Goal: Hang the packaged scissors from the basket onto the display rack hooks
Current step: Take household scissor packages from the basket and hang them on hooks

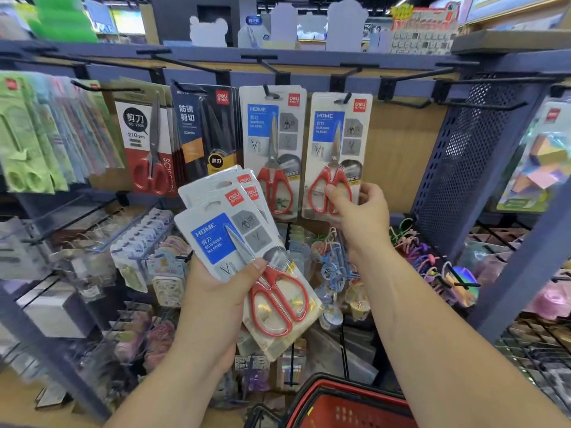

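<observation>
My left hand grips a fanned stack of packaged red-handled scissors, thumb across the front pack, below the rack's middle. My right hand pinches the lower end of another scissors pack whose top hole sits on a black hook. To its left a matching pack hangs from the neighbouring hook. The red basket stands at the bottom centre, its inside mostly out of view.
Other scissors packs hang to the left. Bare black hooks stick out to the right of the held pack. A perforated blue side panel bounds the bay on the right. Lower hooks carry small stationery and hair ties.
</observation>
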Available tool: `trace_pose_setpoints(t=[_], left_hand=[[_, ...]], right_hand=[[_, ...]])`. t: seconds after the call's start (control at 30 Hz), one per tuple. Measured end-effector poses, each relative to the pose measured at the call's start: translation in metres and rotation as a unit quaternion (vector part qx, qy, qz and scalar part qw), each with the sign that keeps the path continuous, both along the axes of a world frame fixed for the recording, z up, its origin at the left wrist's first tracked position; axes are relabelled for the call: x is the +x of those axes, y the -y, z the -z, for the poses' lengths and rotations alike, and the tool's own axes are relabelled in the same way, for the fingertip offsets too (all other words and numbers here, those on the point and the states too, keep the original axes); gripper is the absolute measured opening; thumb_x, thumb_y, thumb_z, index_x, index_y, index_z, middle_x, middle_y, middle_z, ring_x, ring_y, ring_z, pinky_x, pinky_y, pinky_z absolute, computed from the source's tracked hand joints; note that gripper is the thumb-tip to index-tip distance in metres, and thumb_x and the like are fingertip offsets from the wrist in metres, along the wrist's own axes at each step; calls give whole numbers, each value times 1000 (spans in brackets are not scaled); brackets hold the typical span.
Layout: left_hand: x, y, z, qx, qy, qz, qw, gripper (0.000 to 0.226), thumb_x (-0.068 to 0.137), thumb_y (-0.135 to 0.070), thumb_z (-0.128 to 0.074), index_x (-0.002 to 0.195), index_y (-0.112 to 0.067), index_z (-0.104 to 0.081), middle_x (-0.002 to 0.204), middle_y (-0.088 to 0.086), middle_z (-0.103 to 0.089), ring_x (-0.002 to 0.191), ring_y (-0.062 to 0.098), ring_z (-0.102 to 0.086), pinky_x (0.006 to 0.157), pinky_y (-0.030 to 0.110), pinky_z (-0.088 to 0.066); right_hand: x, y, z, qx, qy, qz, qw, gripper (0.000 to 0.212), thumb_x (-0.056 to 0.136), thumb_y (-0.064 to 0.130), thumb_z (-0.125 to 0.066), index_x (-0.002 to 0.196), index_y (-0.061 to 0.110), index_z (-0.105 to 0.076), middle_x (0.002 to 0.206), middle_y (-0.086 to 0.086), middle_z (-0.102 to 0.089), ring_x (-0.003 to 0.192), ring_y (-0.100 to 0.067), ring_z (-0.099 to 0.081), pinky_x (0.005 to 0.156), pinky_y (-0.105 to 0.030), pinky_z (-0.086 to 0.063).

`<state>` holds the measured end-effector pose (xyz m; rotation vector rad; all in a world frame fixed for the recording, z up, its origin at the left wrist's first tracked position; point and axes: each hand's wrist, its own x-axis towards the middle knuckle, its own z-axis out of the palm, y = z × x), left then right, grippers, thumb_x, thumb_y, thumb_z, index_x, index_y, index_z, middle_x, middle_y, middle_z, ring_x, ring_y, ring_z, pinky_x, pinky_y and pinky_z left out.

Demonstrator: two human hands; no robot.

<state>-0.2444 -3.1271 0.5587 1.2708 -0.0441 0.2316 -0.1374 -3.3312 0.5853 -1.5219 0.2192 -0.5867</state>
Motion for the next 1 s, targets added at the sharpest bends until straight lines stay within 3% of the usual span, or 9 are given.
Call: trace_pose_setpoints(t=[0.2,0.3,0.37,0.47,0.57,0.73,0.8,0.9,1.0], left_hand=[[-2,1,-2,-7,0,3,1000,44,93,6,-67,123,-26,-68,117,-7,-79,108,14,-75,96,42,-56],[-3,3,1,-24,-15,11,1000,45,94,5,-67,127,-26,-67,119,-4,-79,111,20,-75,101,51,-55],[-1,7,2,-33,-24,21,999,45,94,4,-67,129,-24,-66,120,-1,-79,111,22,-75,102,55,-55],[-2,18,0,-40,-27,37,998,43,95,4,-65,131,-19,-66,120,4,-79,112,28,-75,102,57,-56],[-3,30,-2,-54,-24,40,997,40,95,4,-66,129,-16,-66,117,6,-79,108,28,-76,98,52,-58],[-13,49,-2,-64,-19,52,996,48,86,-8,-75,132,-16,-63,117,4,-79,107,26,-77,83,41,-64],[-17,54,-2,-78,-23,61,995,53,82,-16,-75,133,-16,-63,120,6,-79,109,28,-76,86,43,-64],[-20,56,1,-94,-29,71,993,45,92,-18,-68,136,-20,-61,123,6,-77,113,31,-75,90,47,-61],[-24,56,3,-96,-34,84,991,43,101,-7,-59,140,-25,-57,123,0,-78,112,24,-76,82,35,-64]], right_hand=[[-15,10,17,-21,-63,13,998,72,75,61,-82,130,37,-43,138,-2,-47,121,-25,-59,102,-51,-56],[-56,2,17,-21,-44,-17,999,51,89,51,-76,129,33,-51,131,3,-56,116,-14,-61,105,-49,-54],[-89,-8,18,-44,-38,-101,993,45,87,49,-78,125,36,-58,128,11,-62,118,-5,-62,104,-43,-55],[-127,-20,25,-136,-40,-207,968,72,65,59,-89,128,51,-54,133,26,-58,124,8,-55,100,-25,-51],[-139,-24,35,-166,-41,-210,963,77,68,38,-98,131,47,-54,130,26,-60,119,9,-58,92,-11,-48],[-148,-33,46,-75,4,-135,988,64,71,9,-95,122,32,-63,111,20,-72,102,-2,-71,84,-18,-56],[-147,-38,54,-8,11,-105,994,57,71,12,-96,118,28,-66,106,13,-76,98,-8,-74,84,-25,-59],[-146,-39,60,83,25,-79,993,52,68,33,-97,111,25,-70,108,-8,-77,103,-34,-74,95,-56,-59],[-146,-37,58,153,45,-90,983,36,70,23,-94,97,23,-70,101,-15,-77,93,-35,-75,89,-53,-62]])
